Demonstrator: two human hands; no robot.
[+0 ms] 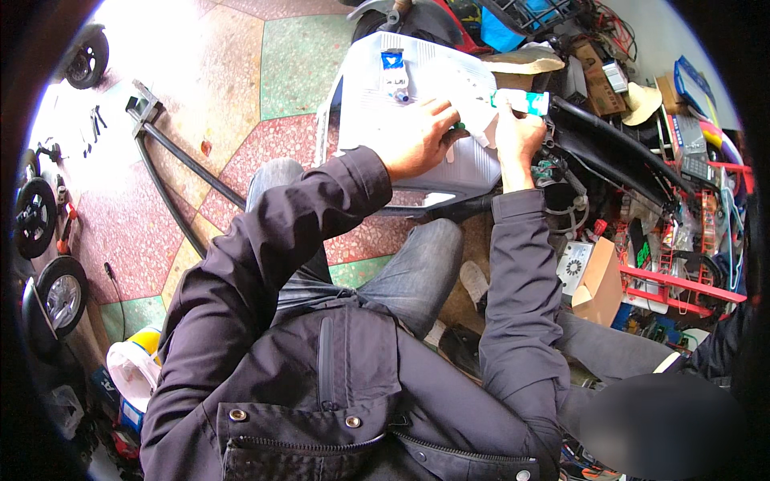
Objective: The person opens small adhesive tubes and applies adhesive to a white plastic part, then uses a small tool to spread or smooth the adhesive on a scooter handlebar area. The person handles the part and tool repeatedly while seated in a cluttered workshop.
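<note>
In front of me stands a pale, translucent plastic stool or bin (365, 120) with ribbed parts. My right hand (520, 143) is closed around a white and teal tube (525, 101) over its right side. My left hand (420, 143) is closed over its near middle. A tiny green bit shows at the left fingertips, too small to name. Between my hands lies a whitish, card-like piece (475, 94) with small dark specks. A blue and white tube (395, 74) rests on the plastic top, beyond my left hand.
A black metal frame (188, 164) lies on the tiled floor at left, near several small wheels (62, 295). Black curved tubing (622, 140), a cardboard box (597, 280) and red racks (682, 282) crowd the right. Another person's leg (613, 349) is at lower right.
</note>
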